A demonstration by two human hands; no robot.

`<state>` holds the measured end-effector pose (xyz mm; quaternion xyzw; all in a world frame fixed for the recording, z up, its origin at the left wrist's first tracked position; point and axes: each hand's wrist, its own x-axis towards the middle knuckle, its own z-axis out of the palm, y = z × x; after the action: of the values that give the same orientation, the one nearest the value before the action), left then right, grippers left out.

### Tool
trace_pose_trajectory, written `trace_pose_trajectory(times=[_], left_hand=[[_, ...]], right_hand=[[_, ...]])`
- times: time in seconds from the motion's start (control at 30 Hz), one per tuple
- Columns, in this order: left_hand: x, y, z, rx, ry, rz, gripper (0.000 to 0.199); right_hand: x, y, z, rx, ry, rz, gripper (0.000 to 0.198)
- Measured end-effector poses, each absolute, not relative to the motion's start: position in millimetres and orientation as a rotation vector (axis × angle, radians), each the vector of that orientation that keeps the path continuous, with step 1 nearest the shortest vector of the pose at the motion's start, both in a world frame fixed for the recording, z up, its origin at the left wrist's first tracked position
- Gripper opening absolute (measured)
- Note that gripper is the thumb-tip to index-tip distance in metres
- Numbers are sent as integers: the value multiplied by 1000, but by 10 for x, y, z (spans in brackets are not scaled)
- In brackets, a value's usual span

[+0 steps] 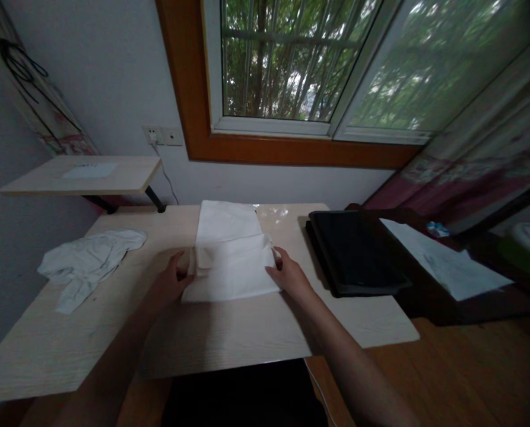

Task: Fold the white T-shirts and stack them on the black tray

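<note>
A white cloth (pixel 233 273), folded into a long rectangle, lies on the desk in front of me. Its upper layer is doubled over, and the crease runs across the middle. My left hand (pixel 172 279) grips the cloth's left edge, thumb and fingers pinched together. At the opposite edge, my right hand (pixel 291 274) pinches a corner of the raised layer. The far part of the cloth lies flat towards the wall. What kind of cloth item this is, I cannot tell.
A crumpled white cloth (pixel 91 261) lies on the left of the desk (pixel 229 338). Behind it stands a small raised shelf (pixel 131 175) bearing a paper. Black flat cases (pixel 358 252) are stacked at the right. Beyond them, a white sheet (pixel 443 258) rests on a dark surface.
</note>
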<state>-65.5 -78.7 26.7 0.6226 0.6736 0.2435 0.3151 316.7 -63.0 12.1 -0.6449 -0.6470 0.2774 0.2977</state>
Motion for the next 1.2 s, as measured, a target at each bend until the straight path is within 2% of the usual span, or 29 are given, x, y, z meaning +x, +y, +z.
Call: trace_pose_trajectory(times=[0.27, 0.47, 0.57, 0.77, 1.0, 1.2], left_hand=[[-767, -1028, 360, 1658, 1558, 444, 96], [-891, -1531, 407, 1665, 1486, 189, 100], [-926, -1573, 318, 1840, 1645, 269, 97], [-946, -1309, 207, 2372, 1542, 507, 68], [-921, -1138, 110, 2544, 1294, 616, 45], [-794, -955, 212, 2235, 1283, 684, 26]], right_hand=[[3298, -916, 285, -1645, -1817, 1027, 62], [3465, -1313, 398, -1366, -2002, 1411, 27], [3481, -1321, 420, -1350, -1997, 1280, 21], [3449, -1112, 408, -1402, -1966, 972, 23], [3450, -957, 290, -1291, -1984, 818, 46], [3411, -769, 212, -1169, -1945, 694, 16]])
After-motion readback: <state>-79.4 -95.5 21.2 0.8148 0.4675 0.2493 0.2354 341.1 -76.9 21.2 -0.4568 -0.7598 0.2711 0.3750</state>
